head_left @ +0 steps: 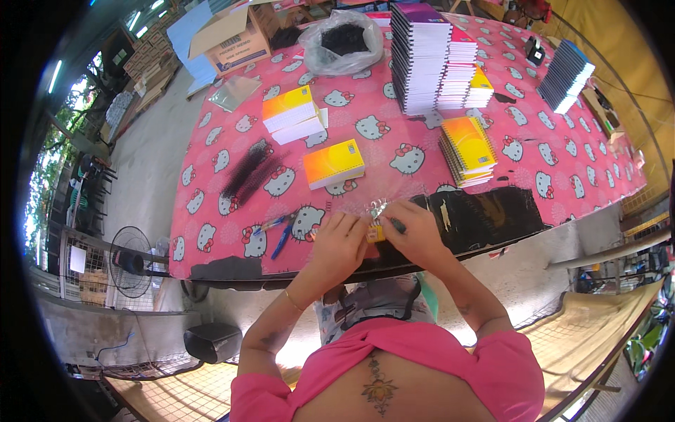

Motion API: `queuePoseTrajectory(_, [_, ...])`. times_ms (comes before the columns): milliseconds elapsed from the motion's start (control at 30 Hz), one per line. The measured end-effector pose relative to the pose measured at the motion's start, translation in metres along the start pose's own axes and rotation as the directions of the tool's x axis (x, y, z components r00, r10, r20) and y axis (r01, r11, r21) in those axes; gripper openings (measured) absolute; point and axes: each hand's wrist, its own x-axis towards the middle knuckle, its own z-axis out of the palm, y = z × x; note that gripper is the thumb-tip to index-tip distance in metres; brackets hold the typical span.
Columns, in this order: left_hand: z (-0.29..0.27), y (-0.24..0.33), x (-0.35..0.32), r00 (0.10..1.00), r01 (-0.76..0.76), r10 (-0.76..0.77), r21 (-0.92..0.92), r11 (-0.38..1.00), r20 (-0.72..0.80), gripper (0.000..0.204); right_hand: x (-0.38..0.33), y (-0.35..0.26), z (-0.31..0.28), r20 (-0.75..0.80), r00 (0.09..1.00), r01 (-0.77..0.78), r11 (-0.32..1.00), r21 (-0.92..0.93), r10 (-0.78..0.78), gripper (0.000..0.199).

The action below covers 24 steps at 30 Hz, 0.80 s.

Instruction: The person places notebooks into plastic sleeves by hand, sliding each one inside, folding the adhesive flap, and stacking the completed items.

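Observation:
Near the front edge of the table, both my hands meet over a small yellow notebook (375,234), most of it hidden beneath them. My left hand (340,244) is closed on the notebook's left side. At its right side my right hand (413,235) is bent closed around a small dark-green-handled tool (398,226); its working end is hidden, so its kind cannot be told. Loose silvery wire (377,207) shows just beyond my fingertips. Left of my left hand lie a blue pen (282,241) and another slim tool (270,224).
Yellow-orange notebooks lie in stacks (335,164), (290,112) and a wire-bound pile (469,149). Black wire bindings (247,172) lie at left. Tall notebook stacks (420,63) stand behind, beside a plastic bag (342,42) and cardboard box (235,39). Black patches (485,214) cover the front edge.

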Motion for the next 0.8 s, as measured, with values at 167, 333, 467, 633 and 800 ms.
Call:
queuePoseTrajectory(167, [-0.002,-0.009,0.011,0.999,0.016,-0.021,-0.142,0.99,-0.032,0.031,-0.012,0.003,-0.005,-0.041,0.999,-0.018,0.96,0.281,0.031,0.022])
queuePoseTrajectory(333, [0.002,-0.008,0.015,0.999,0.005,-0.014,-0.185,0.983,-0.046,0.027,-0.016,0.003,0.001,-0.142,0.982,0.136,0.989,0.066,-0.125,0.027])
queuePoseTrajectory(467, [0.003,-0.008,0.016,0.999,0.012,-0.022,-0.215,0.976,-0.043,0.025,-0.014,0.005,-0.001,-0.14,0.963,0.227,0.973,-0.044,-0.231,0.029])
queuePoseTrajectory(633, [0.002,-0.013,0.012,0.999,0.034,-0.04,-0.223,0.974,-0.024,0.024,-0.008,0.0,-0.003,-0.103,0.985,0.152,0.979,0.135,-0.138,0.029])
queuePoseTrajectory(800, [-0.019,-0.026,0.0,0.999,-0.019,0.012,-0.157,0.987,-0.046,0.042,-0.021,0.009,-0.003,0.026,0.999,0.018,0.946,0.323,-0.028,0.029])
